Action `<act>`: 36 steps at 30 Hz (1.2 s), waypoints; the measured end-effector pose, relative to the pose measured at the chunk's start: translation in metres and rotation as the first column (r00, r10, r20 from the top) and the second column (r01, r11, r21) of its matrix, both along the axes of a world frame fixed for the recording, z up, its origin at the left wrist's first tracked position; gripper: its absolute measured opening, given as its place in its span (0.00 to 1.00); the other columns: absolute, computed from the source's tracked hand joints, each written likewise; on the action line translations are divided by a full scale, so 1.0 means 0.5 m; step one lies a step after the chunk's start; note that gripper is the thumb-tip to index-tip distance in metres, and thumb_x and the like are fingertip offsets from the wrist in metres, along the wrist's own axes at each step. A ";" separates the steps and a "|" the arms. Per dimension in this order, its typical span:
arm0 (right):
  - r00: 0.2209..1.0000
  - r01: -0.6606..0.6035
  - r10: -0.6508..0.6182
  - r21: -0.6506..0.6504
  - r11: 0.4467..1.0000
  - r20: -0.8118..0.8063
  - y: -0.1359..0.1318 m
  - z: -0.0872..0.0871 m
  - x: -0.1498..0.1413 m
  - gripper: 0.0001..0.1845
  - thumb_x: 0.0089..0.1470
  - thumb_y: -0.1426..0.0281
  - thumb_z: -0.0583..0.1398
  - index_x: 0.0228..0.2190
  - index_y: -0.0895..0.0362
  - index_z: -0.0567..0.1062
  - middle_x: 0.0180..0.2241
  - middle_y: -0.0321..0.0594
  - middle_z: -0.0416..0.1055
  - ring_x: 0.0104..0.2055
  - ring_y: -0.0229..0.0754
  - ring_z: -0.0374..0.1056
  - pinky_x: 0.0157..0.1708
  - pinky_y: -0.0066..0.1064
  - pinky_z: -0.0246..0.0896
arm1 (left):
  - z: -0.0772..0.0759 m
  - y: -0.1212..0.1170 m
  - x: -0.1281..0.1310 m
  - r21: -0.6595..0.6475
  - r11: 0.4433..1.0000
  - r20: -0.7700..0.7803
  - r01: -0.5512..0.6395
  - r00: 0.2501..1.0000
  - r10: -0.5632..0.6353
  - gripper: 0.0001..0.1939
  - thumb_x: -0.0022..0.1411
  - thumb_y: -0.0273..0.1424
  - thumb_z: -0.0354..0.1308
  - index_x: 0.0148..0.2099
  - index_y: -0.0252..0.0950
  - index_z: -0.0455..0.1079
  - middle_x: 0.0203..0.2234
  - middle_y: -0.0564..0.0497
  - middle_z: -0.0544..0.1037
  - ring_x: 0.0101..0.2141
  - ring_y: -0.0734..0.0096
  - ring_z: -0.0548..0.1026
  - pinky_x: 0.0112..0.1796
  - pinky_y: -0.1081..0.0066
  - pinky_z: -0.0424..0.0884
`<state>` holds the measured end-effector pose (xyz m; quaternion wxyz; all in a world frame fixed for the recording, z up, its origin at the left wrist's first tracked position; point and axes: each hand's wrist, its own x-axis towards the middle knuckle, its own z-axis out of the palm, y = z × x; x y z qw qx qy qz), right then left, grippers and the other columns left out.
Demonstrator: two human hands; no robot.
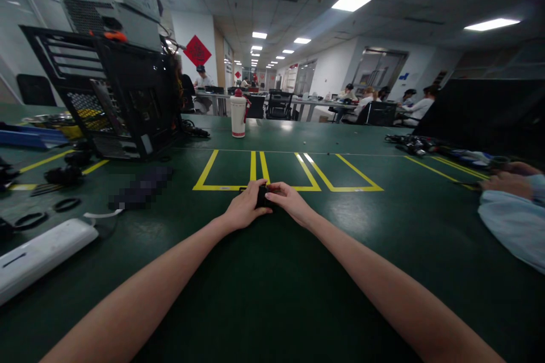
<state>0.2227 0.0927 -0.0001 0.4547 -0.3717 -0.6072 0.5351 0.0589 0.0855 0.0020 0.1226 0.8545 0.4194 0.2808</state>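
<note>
While your left grip (246,205) and right grip (291,203) pinch the black part (261,198) between them, you're likely adjusting it. Next needs steadiness.

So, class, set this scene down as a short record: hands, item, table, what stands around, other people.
Left hand: around a small dark item
Right hand: fingertips at that item
Item kind: unclear, mostly hidden
Table: green, marked with yellow tape
Beyond hands: white bottle, upright
Left side: black computer case
Right side: co-worker's hand, pale blue sleeve
</note>
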 end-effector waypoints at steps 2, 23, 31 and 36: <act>1.000 -0.015 0.015 -0.013 1.000 0.018 0.000 0.000 0.001 0.16 0.39 0.66 0.62 0.33 0.57 0.67 0.36 0.38 0.66 0.40 0.38 0.63 0.45 0.38 0.55 | 0.000 0.000 0.000 -0.002 1.000 0.001 0.005 1.000 -0.005 0.33 0.51 0.40 0.55 0.54 0.40 0.43 0.48 0.46 0.58 0.45 0.59 0.65 0.39 0.60 0.67; 0.999 -0.036 0.037 0.065 0.997 -0.016 -0.021 0.015 -0.003 0.12 0.41 0.68 0.60 0.31 0.55 0.65 0.35 0.35 0.66 0.39 0.36 0.64 0.45 0.36 0.56 | -0.006 0.006 0.002 0.025 1.000 0.015 -0.014 1.000 0.014 0.33 0.50 0.39 0.56 0.53 0.40 0.45 0.48 0.46 0.59 0.46 0.58 0.65 0.40 0.60 0.67; 0.998 0.019 -0.020 0.024 1.000 0.066 -0.025 0.022 -0.006 0.15 0.42 0.67 0.59 0.35 0.56 0.67 0.39 0.38 0.66 0.42 0.38 0.63 0.45 0.36 0.56 | 0.001 0.000 0.002 -0.008 1.000 0.011 -0.018 1.000 0.019 0.32 0.51 0.39 0.55 0.53 0.40 0.44 0.49 0.46 0.59 0.46 0.58 0.65 0.39 0.60 0.67; 0.999 -0.033 0.032 0.064 0.997 0.026 -0.020 0.010 -0.002 0.15 0.41 0.66 0.60 0.34 0.55 0.66 0.38 0.36 0.65 0.42 0.38 0.64 0.44 0.36 0.57 | 0.003 -0.003 0.002 -0.022 1.000 0.015 -0.018 1.000 0.018 0.32 0.50 0.39 0.56 0.54 0.40 0.44 0.49 0.45 0.59 0.46 0.58 0.65 0.40 0.60 0.67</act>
